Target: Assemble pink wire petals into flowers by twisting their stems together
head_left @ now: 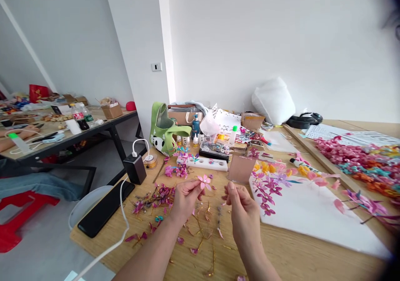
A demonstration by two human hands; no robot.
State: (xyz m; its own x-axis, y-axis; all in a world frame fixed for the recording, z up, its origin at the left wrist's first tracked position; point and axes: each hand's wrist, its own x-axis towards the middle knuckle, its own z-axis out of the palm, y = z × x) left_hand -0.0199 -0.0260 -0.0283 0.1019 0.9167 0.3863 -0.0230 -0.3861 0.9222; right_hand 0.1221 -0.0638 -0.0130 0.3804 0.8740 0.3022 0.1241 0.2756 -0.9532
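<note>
My left hand [186, 196] pinches a small pink artificial flower [204, 182] between thumb and fingertips, its petals facing up. To its right, my right hand [243, 208] is closed with the thumb pressed on the fingers; whatever lies between them is too small or hidden to make out. The two hands are apart, above the wooden table [281, 256]. Magenta flowers with gold wire stems [162, 195] lie heaped left of my left hand. Loose petals and wire pieces [200, 227] are scattered beneath both hands. A pinkish square panel [241, 169] stands just beyond my right hand.
A white foam board [300, 214] with purple flowers [265, 193] lies right. A black phone [104, 210], a charger [135, 168] and its white cable [123, 214] lie left. Behind are a white holder [206, 163], a green panda bag [167, 131] and bottles. A person's arm [21, 135] rests at another table.
</note>
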